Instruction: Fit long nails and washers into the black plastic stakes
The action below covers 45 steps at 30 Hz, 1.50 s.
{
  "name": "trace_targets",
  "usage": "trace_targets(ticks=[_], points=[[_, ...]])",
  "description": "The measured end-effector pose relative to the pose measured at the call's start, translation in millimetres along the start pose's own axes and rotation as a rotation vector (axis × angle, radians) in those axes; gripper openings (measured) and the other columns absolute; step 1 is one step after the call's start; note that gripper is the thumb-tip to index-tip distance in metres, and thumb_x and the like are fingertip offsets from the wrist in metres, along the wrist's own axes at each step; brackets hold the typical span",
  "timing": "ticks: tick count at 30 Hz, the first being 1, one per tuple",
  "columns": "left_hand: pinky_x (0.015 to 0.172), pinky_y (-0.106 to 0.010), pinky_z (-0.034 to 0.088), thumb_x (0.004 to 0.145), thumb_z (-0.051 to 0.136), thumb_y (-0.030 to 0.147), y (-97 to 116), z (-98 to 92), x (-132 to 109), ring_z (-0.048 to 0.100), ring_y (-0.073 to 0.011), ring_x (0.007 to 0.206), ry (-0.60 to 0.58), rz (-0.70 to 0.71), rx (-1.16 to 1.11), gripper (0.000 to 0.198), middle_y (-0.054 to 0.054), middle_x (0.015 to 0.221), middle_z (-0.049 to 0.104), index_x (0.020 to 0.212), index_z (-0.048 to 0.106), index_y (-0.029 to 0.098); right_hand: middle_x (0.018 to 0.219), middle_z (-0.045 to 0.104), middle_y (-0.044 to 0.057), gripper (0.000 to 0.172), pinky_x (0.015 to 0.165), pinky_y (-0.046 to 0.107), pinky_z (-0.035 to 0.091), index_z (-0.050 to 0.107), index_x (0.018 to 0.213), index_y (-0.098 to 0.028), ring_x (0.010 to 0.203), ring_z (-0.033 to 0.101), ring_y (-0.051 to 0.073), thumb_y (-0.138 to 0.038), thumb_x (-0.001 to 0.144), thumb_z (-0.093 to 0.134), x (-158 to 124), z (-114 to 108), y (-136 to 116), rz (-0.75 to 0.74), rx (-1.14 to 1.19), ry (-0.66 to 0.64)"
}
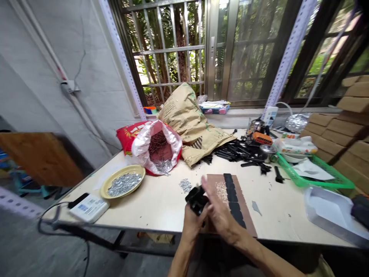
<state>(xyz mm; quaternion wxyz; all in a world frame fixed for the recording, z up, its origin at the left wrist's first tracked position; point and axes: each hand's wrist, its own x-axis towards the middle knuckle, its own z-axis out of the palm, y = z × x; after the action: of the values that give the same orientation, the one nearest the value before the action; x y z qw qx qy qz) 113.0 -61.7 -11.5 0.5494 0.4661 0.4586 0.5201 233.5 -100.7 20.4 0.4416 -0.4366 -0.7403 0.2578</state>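
Note:
In my left hand [192, 223], fingers closed around them, is a bunch of black plastic pieces [197, 199]. My right hand [218, 211] is held up against the bunch's right side with its fingers stretched out, and its thumb is near the pieces. Both hands are slightly blurred, so the exact contact is unclear. Beneath and beside the right hand lies a brown board [244, 206] with a worn, speckled patch and a black strip [231, 192] along it. A small heap of silvery metal bits [185, 186] sits just beyond the left hand.
A yellow dish [103, 191] of metal bits and a white box [89, 207] stand left. Behind are a red sack [127, 134] of screw-like pieces, a paper sack [184, 111] and loose black parts [239, 150]. Right are a green basket [300, 179], clear tray [325, 215] and cartons [346, 130].

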Motion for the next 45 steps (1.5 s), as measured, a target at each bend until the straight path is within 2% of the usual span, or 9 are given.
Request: trace_targets(ticks=[4, 9, 12, 16, 26, 30, 34, 39, 45], points=[[0.073, -0.032, 0.052, 0.048, 0.08, 0.03, 5.5, 3.8, 0.2, 0.065, -0.0257, 0.078, 0.029, 0.032, 0.158, 0.032, -0.008, 0.079, 0.073, 0.076, 0.071, 0.017, 0.151, 0.017, 0.007, 0.058, 0.11, 0.038, 0.025, 0.021, 0.145, -0.021, 0.137, 0.019, 0.02, -0.052, 0.095, 0.024, 5.8, -20.8, 15.1, -0.07, -0.108, -0.105], [0.049, -0.026, 0.047, 0.052, 0.075, 0.041, 7.8, 8.3, 4.7, 0.057, -0.0169, 0.047, 0.04, -0.01, 0.304, 0.028, 0.0, 0.05, 0.061, 0.062, 0.064, 0.017, 0.117, 0.058, 0.008, 0.031, 0.093, 0.027, 0.043, 0.056, 0.117, -0.018, 0.108, 0.055, 0.017, -0.032, 0.096, 0.038, 2.9, -112.5, 95.5, 0.26, -0.666, 0.267], [0.046, -0.027, 0.046, 0.047, 0.076, 0.048, 7.5, 20.4, 2.2, 0.055, -0.0169, 0.044, 0.043, -0.003, 0.34, 0.036, 0.0, 0.047, 0.059, 0.058, 0.06, 0.017, 0.102, 0.058, 0.01, 0.022, 0.075, 0.029, 0.046, 0.058, 0.106, -0.016, 0.091, 0.06, 0.019, -0.026, 0.093, 0.043, -3.9, -163.1, 139.2, 0.433, -0.841, 0.423], [0.051, -0.032, 0.051, 0.044, 0.077, 0.051, 10.8, 40.7, -4.3, 0.064, -0.0236, 0.053, 0.007, -0.034, 0.337, 0.043, -0.006, 0.056, 0.066, 0.063, 0.063, 0.016, 0.098, 0.055, 0.008, 0.01, 0.066, 0.027, 0.044, 0.058, 0.093, -0.018, 0.086, 0.057, 0.02, -0.018, 0.082, 0.058, -3.6, -181.7, 169.4, 0.507, -0.94, 0.486], [0.088, -0.038, 0.049, 0.056, 0.077, 0.027, -4.8, 19.6, -8.0, 0.066, -0.0299, 0.092, 0.023, 0.004, 0.269, 0.029, -0.009, 0.089, 0.074, 0.084, 0.074, 0.018, 0.088, 0.057, 0.014, 0.013, 0.061, 0.029, 0.036, 0.058, 0.086, -0.015, 0.079, 0.057, 0.021, -0.013, 0.083, 0.046, 5.1, -204.7, 117.1, 0.579, -0.967, 0.445], [0.097, -0.036, 0.042, 0.062, 0.072, 0.015, 1.5, 28.9, -29.5, 0.062, -0.0286, 0.101, -0.043, 0.069, 0.1, 0.038, -0.007, 0.102, 0.071, 0.1, 0.071, 0.019, 0.086, 0.061, 0.009, 0.01, 0.067, 0.029, 0.039, 0.057, 0.088, -0.019, 0.081, 0.058, 0.02, -0.02, 0.082, 0.049, 8.6, -175.6, 62.4, 0.372, -0.8, 0.212], [0.107, -0.032, 0.028, 0.066, 0.069, 0.011, 11.9, 28.4, -36.9, 0.048, -0.0255, 0.121, -0.087, 0.228, 0.078, 0.046, -0.006, 0.122, 0.062, 0.111, 0.066, 0.023, 0.08, 0.064, 0.002, 0.013, 0.065, 0.026, 0.044, 0.058, 0.09, -0.02, 0.072, 0.059, 0.016, -0.025, 0.083, 0.049, 14.6, -101.3, 16.0, 0.229, -0.316, -0.086], [0.086, -0.031, 0.045, 0.071, 0.065, 0.016, 12.4, -17.9, -35.2, 0.062, -0.0235, 0.086, 0.051, 0.123, 0.196, 0.022, -0.006, 0.09, 0.071, 0.092, 0.071, 0.022, 0.073, 0.061, -0.001, 0.02, 0.06, 0.023, 0.042, 0.057, 0.081, -0.019, 0.066, 0.056, 0.013, -0.033, 0.089, 0.044, 37.4, -20.1, -10.6, 0.203, -0.04, -0.186], [0.096, -0.029, 0.039, 0.054, 0.077, 0.011, 12.5, -76.2, -24.7, 0.055, -0.0267, 0.11, 0.325, 0.16, 0.038, 0.036, -0.007, 0.103, 0.069, 0.088, 0.072, 0.023, 0.075, 0.06, -0.002, 0.015, 0.061, 0.022, 0.041, 0.052, 0.093, -0.02, 0.068, 0.056, 0.012, -0.031, 0.092, 0.042, 72.6, 39.9, -18.8, 0.102, 0.06, -0.269]])
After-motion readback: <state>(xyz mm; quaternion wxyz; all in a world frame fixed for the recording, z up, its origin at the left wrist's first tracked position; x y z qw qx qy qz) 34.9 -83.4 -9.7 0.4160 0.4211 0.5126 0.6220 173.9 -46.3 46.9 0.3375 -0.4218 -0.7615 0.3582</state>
